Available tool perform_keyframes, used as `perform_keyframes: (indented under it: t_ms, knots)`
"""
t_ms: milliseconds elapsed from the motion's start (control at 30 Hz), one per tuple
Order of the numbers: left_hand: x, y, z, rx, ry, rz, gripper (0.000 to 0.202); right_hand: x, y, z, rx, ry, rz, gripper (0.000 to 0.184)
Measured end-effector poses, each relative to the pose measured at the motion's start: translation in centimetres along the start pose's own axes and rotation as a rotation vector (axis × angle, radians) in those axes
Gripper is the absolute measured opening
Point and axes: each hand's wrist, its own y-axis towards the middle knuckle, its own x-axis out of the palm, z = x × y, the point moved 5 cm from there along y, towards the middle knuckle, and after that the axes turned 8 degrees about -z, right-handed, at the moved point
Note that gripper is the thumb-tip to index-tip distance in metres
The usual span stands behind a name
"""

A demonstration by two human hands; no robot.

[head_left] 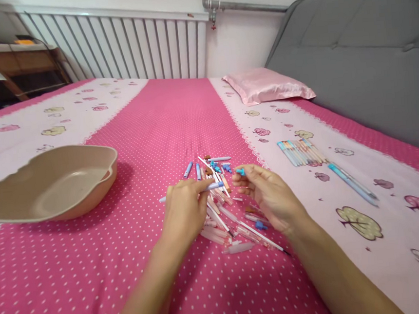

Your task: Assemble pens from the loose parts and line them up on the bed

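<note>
Bedspread [77, 286]: smooth pink cloth, white-dotted, beneath the heap of pen parts [220, 219]. Headboard [352, 27]: grey, padded, buttoned, well beyond the heap to the right. Basin [68, 184]: beige, hard-walled, rounded, left of the heap. The heap itself: slim tubes and rods, some translucent, loosely crossed. Right hand [271, 195] at the heap's right side; left hand [186, 203] over its left side. Pens [300, 152]: slender, laid in a row, right of the heap. Lavender barrel [215, 186]: smooth, cylindrical, above the heap, gripped by the left fingers. Turquoise piece [240, 172]: small, stubby, pinched between right thumb and fingertips.
</note>
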Motion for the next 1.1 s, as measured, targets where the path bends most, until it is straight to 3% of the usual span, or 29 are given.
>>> perform_keyframes:
  t_ms: [133,233,467,633,900,1100]
  knots:
    - [-1.0,0.0,-1.1,-0.122,-0.02,0.028,0.032,-2.0,0.7,-1.2,-0.025,0.032,0.045,0.017]
    - [-1.4,0.0,-1.4,-0.151,0.0,0.026,0.031,-2.7,0.8,-1.1,0.079,-0.081,-0.016,0.02]
    - [-1.7,-0.3,-0.9,-0.152,-0.03,0.089,0.038,-1.6,0.1,0.6,0.18,-0.918,-0.336,0.012]
    - [-1.7,-0.5,-0.7,-0.132,-0.056,0.104,0.042,-1.2,0.0,1.1,0.148,-1.248,-0.338,0.014]
    - [-1.8,-0.4,-0.8,-0.114,-0.054,0.128,0.039,0.9,-0.2,2.2,0.042,-1.367,-0.367,0.036]
    - [-1.9,-0.5,-0.9,-0.104,-0.066,0.138,0.038,0.8,0.3,3.2,0.042,-1.444,-0.323,0.043]
